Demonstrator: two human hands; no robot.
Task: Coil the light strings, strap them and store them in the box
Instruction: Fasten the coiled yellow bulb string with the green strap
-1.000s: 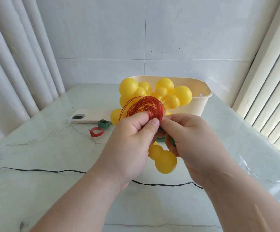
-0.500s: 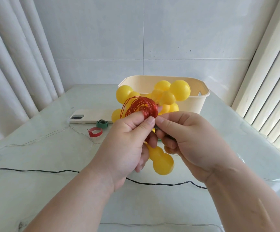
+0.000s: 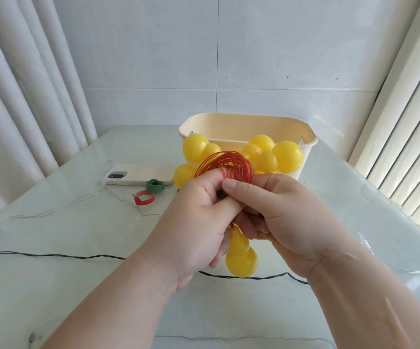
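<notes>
Pale glossy counter (image 3: 78, 298), white wall behind, curtains both sides. Up close: left hand (image 3: 198, 217) curled round base of red wire coil (image 3: 225, 163), thumb + forefinger pinching it. Opposite, right hand (image 3: 286, 217) closed on same bunch, thumb laid across top. Sth dark nipped between the two thumbs, prob. a strap, can't tell for sure. Coil upright just above knuckles, ring face-on to head cam, yellow globes (image 3: 288, 159) fanned behind, one gourd-shaped bulb (image 3: 241, 258) hanging below the hands. Straight beyond: cream box (image 3: 249, 127), mouth up, in line w/ bundle, right hand marginally nearer its middle. Judged from this: strapping in hand, then short carry fwd + down into box. Further out, left: green strap (image 3: 154, 185), red strap (image 3: 143, 198), phone (image 3: 138, 173). Black light string (image 3: 53, 255) across counter under wrists, uncoiled.
</notes>
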